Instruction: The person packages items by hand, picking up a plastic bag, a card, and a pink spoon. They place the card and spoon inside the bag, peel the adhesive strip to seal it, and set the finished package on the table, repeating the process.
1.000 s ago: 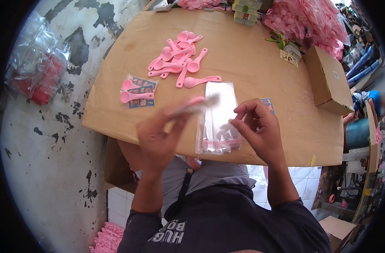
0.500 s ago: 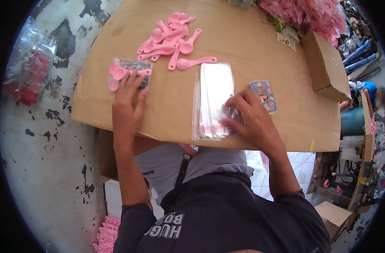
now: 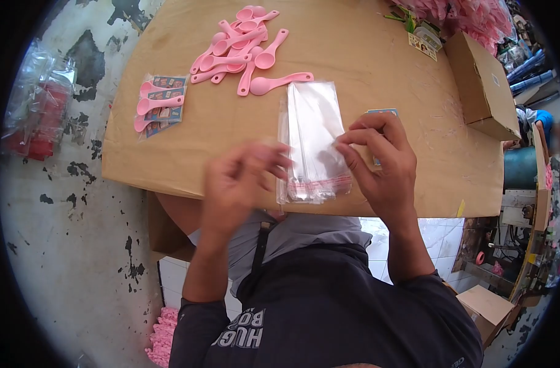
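A stack of clear bags (image 3: 314, 144) is lying on the cardboard bench (image 3: 378, 73). Its right edge is being pinched by the right hand (image 3: 381, 168); the left hand (image 3: 237, 184), fingers curled, is being held beside its left edge, grip unclear.

cardboard tabletop (image 3: 366, 73) bears pink spoons (image 3: 243, 43), clear bags (image 3: 314, 141), packed spoons (image 3: 159, 105), box (image 3: 485, 86).

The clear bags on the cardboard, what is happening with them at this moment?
A person sits at a cardboard tabletop. Both hands are at a stack of clear plastic bags: the right hand pinches the stack's right edge, and the left hand, blurred, is at its left edge. Loose pink spoons lie farther back, and a packed set of spoons with a printed card lies to the left.
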A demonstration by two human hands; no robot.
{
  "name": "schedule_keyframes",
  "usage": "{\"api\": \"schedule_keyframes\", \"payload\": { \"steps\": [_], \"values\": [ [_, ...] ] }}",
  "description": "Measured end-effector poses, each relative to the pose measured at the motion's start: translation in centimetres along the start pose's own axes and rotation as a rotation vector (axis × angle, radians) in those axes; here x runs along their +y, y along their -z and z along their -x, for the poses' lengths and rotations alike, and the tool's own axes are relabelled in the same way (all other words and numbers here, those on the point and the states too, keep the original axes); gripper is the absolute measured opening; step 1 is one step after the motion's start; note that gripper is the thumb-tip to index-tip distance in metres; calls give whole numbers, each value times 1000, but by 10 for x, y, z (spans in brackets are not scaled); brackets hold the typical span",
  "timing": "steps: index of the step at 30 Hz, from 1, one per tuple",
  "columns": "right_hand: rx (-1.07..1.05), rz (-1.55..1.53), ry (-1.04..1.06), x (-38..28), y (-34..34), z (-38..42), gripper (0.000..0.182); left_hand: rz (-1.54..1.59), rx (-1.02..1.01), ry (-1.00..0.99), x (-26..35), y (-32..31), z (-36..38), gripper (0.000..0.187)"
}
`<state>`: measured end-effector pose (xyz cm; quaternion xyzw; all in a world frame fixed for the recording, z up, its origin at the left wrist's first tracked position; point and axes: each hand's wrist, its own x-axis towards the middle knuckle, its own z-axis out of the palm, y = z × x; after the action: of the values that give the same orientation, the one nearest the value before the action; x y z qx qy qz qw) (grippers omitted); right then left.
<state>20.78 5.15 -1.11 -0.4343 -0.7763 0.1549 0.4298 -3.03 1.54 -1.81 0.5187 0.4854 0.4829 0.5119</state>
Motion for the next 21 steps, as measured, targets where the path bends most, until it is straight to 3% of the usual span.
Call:
{"api": "schedule_keyframes", "payload": {
  "steps": [1,5,8,12,14,15,21],
  "values": [
    [0,0,0,-3,0,0,15,42,-122,71,0,-13,-1,42],
    [-124,-70,68,-17,2,1,17,385,-154,213,-2,-40,-14,44],
    [-172,-97,120,-17,9,2,20,283,-103,143,2,-36,-25,36],
    [-60,-157,68,-8,9,6,24,248,-96,159,7,-28,-31,33],
    [-3,-164,-168,-6,8,9,32,248,-104,155,7,-25,-34,33],
    [-20,-153,-172,-5,8,9,43,254,-118,155,6,-25,-36,33],
    [-88,-479,-428,-13,-1,13,47,269,-21,78,2,-42,-35,36]
  ]
}}
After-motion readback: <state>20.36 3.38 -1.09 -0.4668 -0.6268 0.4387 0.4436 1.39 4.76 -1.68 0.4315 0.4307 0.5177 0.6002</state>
